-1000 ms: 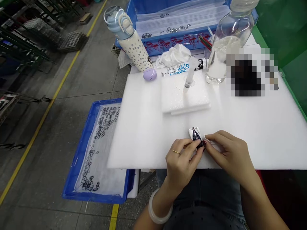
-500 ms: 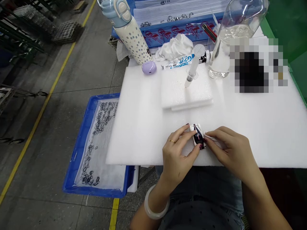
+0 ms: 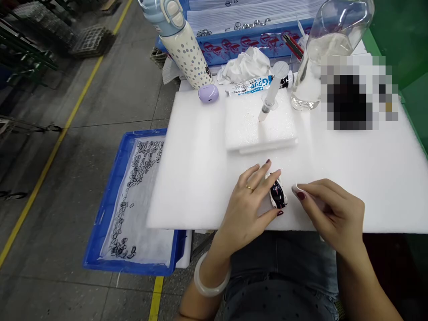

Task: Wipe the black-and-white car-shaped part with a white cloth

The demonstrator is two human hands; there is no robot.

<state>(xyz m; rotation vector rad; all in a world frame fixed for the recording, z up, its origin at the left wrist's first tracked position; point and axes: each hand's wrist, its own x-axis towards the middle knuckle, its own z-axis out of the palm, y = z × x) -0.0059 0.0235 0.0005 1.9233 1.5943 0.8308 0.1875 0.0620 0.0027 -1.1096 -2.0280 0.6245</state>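
A small black-and-white toy car [image 3: 277, 195] lies on the white foam sheet [image 3: 197, 178] near its front edge. Around its left side is my left hand [image 3: 249, 205], open, with the fingers spread past the car's far end and the thumb by its near end. Whether a fingertip touches the car, I cannot tell. To the right of the car and apart from it, my right hand [image 3: 334, 211] is closed in a pinch on a small white cloth [image 3: 294, 188]. Most of the cloth is hidden by the fingers.
A syringe [image 3: 271, 93] stands on a foam block [image 3: 257, 129]. Behind are a labelled tube [image 3: 249, 87], crumpled white cloth [image 3: 247, 64], a dotted bottle [image 3: 187, 53], a purple case [image 3: 208, 93] and a clear jar [image 3: 306, 84]. A blue tray [image 3: 95, 240] of small rings sits lower left.
My left fingers have spread and loosened around the toy car. My right hand has drawn back to the right with the white cloth, away from the car.
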